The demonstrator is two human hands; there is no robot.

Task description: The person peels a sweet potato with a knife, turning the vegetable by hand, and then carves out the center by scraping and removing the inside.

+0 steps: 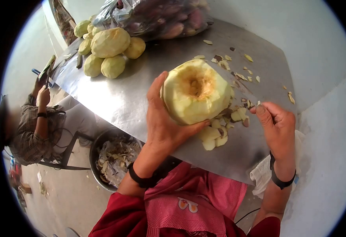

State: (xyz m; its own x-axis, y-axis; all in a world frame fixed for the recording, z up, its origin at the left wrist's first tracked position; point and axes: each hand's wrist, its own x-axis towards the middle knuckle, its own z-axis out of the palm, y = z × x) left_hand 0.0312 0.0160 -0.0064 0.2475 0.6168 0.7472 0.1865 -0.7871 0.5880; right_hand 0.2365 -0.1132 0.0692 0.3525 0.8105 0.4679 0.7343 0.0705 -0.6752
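A large, round, peeled pale yellow-green vegetable (173, 96) rests on the metal table, with a brownish hollow facing up. My left hand (161, 118) grips its left side and underside, thumb along the near edge and fingers spread around it. To its right, my right hand (273, 118) is closed in a pinch around what looks like a knife (248, 93). The thin grey blade is blurred and points toward the vegetable, and the handle is hidden in the fist. Cut pieces and peelings (212, 137) lie against the vegetable's near right side, some with dark purple skin.
Several peeled vegetables (110, 42) are piled at the table's (113, 94) far left, beside a clear bag of purple ones (165, 19). Scraps (240, 75) dot the right side. A tub of peelings (117, 158) stands below the left edge. Another person (38, 122) sits at left, hands raised.
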